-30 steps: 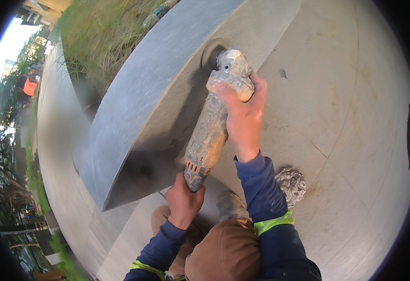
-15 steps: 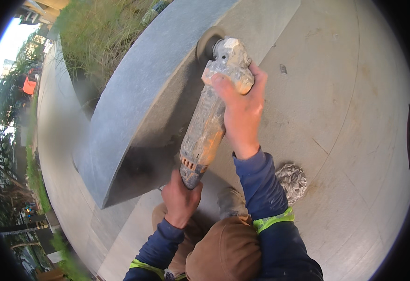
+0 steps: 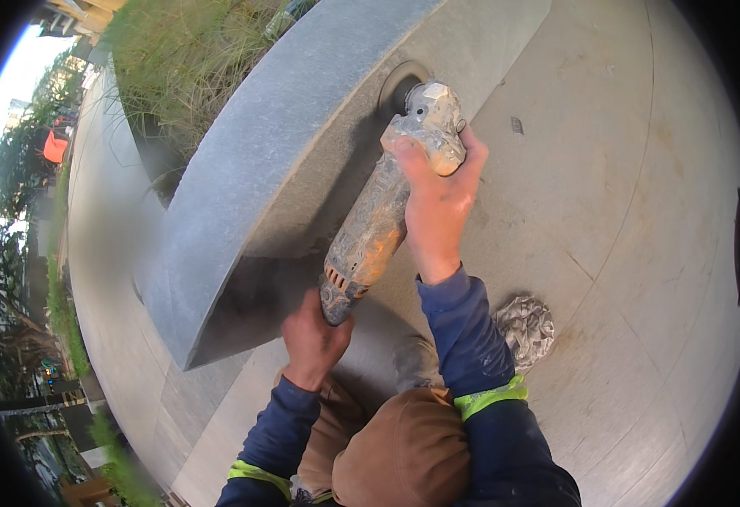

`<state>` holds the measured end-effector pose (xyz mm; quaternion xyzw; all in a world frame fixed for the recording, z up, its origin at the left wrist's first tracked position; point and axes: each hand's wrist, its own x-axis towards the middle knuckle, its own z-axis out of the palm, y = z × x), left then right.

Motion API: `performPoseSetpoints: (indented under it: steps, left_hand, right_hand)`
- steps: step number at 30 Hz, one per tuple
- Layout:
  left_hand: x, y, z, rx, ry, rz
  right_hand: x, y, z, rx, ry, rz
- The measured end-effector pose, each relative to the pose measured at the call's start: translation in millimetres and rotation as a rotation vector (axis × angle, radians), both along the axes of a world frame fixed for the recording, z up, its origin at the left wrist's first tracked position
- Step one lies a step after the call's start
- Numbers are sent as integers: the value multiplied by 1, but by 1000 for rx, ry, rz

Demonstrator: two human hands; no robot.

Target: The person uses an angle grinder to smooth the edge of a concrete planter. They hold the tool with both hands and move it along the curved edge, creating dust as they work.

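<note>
Grinder [image 3: 370,224] slants between your hands, with its round disc [image 3: 398,91] just past your right hand and seemingly against the side of the grey wall [image 3: 251,127]. Your left hand [image 3: 313,342] wraps around the tail end, maybe to keep it steady. Your right hand [image 3: 439,207] grips close to the head, likely so you can press and aim. A crinkly silver round thing [image 3: 528,328] lies on the floor [image 3: 640,296] beside your right sleeve [image 3: 467,334].

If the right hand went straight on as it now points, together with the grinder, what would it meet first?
Probably the side of the concrete wall: the right hand points toward it, and the disc of the grinder seems to touch it. Exact depth is unclear.
</note>
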<state>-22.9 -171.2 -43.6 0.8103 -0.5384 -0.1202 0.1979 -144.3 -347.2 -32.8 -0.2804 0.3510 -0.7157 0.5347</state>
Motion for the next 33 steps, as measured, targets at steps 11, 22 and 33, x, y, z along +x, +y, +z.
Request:
performPoseSetpoints:
  steps: [11, 22, 33]
  left_hand:
    - [-7, 1, -1, 24, 5, 26]
    - [-16, 4, 4, -20, 36, 31]
    - [-18, -4, 0, 202, -69, 0]
  right_hand:
    - [-2, 1, 5, 11, 21, -3]
    - [-3, -3, 10, 9, 81, 1]
    - [-11, -7, -32, 264, 1, 62]
